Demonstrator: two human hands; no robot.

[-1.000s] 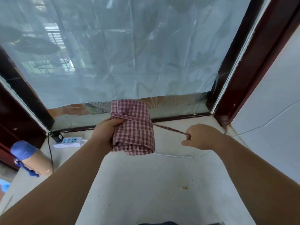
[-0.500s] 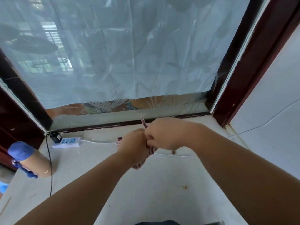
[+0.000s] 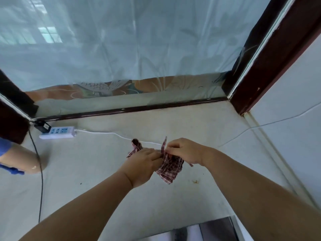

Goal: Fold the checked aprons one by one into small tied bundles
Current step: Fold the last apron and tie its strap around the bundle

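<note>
A red-and-white checked apron [image 3: 169, 168], folded into a small bundle, hangs in the air between my two hands above the pale ledge [image 3: 104, 171]. My left hand [image 3: 142, 166] grips the bundle's left side, and a loop of the apron's strap sticks out behind its fingers. My right hand [image 3: 184, 150] pinches the strap at the bundle's top, where a short strap end stands upright. Much of the bundle is hidden by my hands.
A white power strip [image 3: 58, 132] with a black plug lies at the back left, its white cable [image 3: 111, 133] running under my hands. A black cable [image 3: 40, 174] trails down the left. A person's blue-sleeved arm [image 3: 22, 159] rests at the left edge. Window glass stands behind.
A second ago my right hand pulled the strap out to the right of the raised bundle. Both hands then came together low over the ledge, and the bundle now hangs below my right hand.
</note>
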